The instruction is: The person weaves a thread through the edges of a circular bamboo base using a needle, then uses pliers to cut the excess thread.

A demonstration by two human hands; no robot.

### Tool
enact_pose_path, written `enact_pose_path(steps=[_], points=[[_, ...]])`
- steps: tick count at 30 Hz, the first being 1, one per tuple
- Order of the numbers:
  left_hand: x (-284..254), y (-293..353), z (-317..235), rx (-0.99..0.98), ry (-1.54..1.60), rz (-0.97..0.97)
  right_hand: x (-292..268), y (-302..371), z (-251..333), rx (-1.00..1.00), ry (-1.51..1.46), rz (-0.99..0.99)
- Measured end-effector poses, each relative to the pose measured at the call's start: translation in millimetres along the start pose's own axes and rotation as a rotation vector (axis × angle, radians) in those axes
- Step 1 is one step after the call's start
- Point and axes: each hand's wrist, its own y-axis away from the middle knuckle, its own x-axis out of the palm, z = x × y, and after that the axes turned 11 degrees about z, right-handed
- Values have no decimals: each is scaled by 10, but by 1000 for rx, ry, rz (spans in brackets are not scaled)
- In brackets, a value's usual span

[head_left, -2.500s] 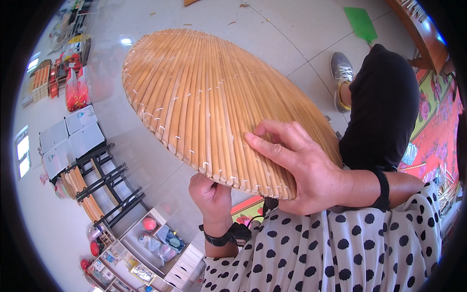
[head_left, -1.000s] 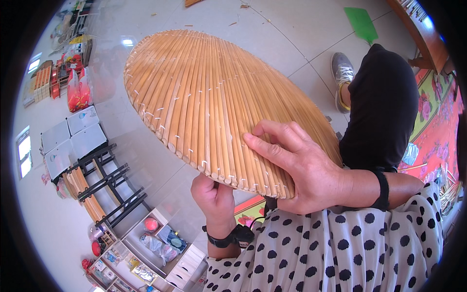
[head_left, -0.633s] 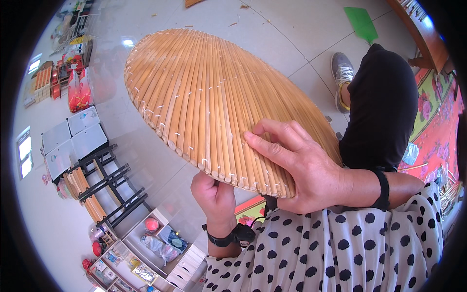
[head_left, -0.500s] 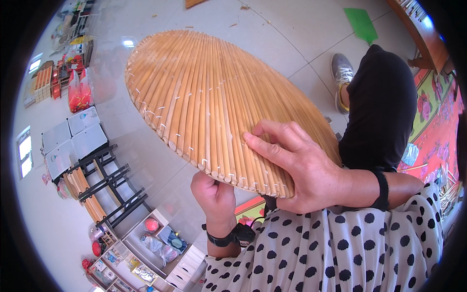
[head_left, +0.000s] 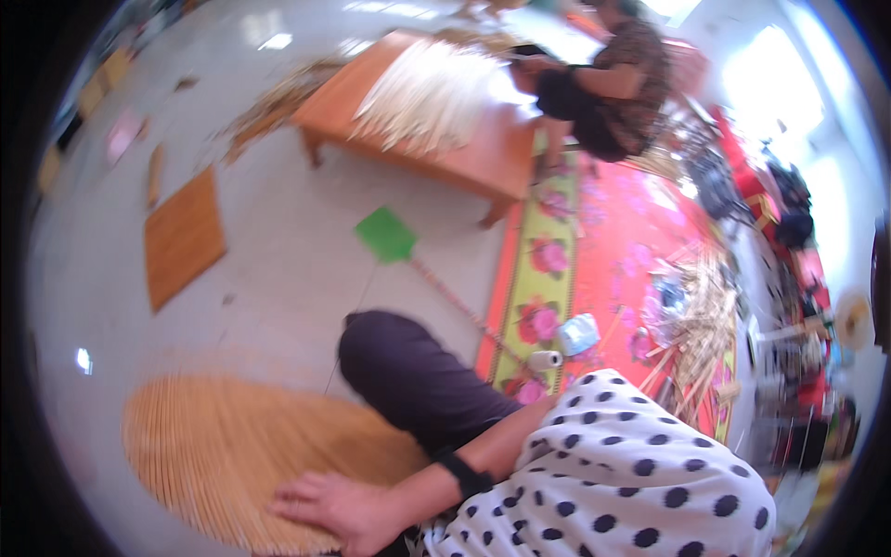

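A round, tan mat of stitched plant stalks (head_left: pixel 232 441) lies in the lower left, beside my dark-trousered knee. My right hand (head_left: pixel 339 511) rests on its near part, with fingers stretched out over the stalks. A black band circles that wrist. My left hand is out of sight. Motion blurs the picture, so the mat's stitching hardly shows.
Ahead, pale stalks (head_left: pixel 432 93) cover a low wooden table (head_left: pixel 418 165), with another person (head_left: pixel 617 93) beside it. A green fly swatter (head_left: pixel 385 234) and a square brown board (head_left: pixel 186 239) lie on the floor. Thin sticks (head_left: pixel 701 325) are heaped on a flowered red mat (head_left: pixel 603 223).
The view has swung right, bringing the table and other person into sight. The round mat now sits lower left. My left hand has left the picture; my right fingers have flattened out.
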Motion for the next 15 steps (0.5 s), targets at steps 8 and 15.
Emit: enact_pose_path(steps=[8, 15], points=[[-35, -85, -354, 98, -145, 70, 36, -3, -248, -126, 138, -82], [317, -336, -177, 120, -14, 145, 21, 14, -157, -115, 166, -36]])
